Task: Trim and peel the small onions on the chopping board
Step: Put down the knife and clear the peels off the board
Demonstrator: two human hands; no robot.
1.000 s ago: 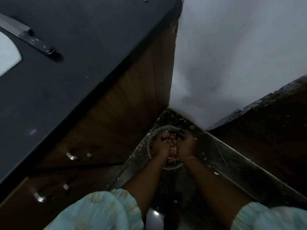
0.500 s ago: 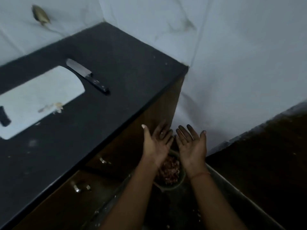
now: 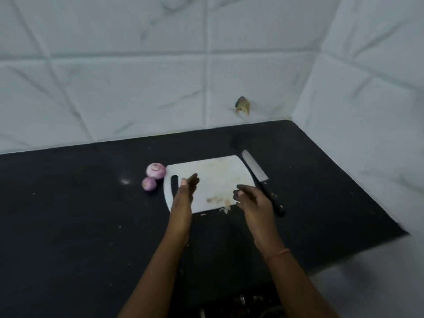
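Head view: both hands, left and right, hover empty and loose-fingered over the white plastic chopping board; two purple onions sit left.

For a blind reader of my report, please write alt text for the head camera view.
Two empty hands, left hand and right hand, hover over a white chopping board on a black counter. Two small purple onions lie left of the board, a knife along its right.

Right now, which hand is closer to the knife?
The right hand. It hovers just beside the knife handle, while the left hand is across the chopping board, near its slot.
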